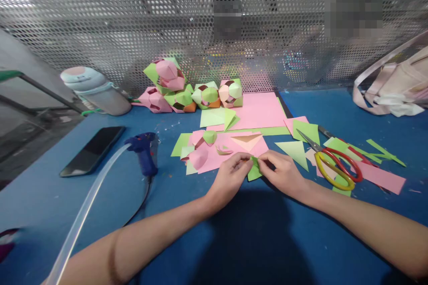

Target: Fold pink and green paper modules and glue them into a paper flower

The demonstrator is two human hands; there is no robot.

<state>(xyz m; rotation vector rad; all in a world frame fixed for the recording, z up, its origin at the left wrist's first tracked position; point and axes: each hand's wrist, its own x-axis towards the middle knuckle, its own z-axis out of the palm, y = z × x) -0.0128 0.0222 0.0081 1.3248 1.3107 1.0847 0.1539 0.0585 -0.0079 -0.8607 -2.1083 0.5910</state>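
Between my two hands is a small piece of green paper (255,171), pinched from both sides above the blue table. My left hand (232,175) closes its thumb and fingers on the paper's left edge. On the other edge, my right hand (281,170) grips with thumb and forefinger. Just beyond lie pink sheets (219,142) with curled paper pieces (198,157) and a folded peach triangle (246,140). A pale green triangle (294,152) rests to the right of my right hand. Scissors (334,171) with red and yellow handles lie on paper scraps farther right.
Folded paper balls (182,98) are grouped at the back against a perforated metal screen (127,18). Leftward are a blue glue gun (146,151) with a long glue stick (88,211), a phone (93,151) and a tilted bottle (96,91). A bag (397,75) sits back right.
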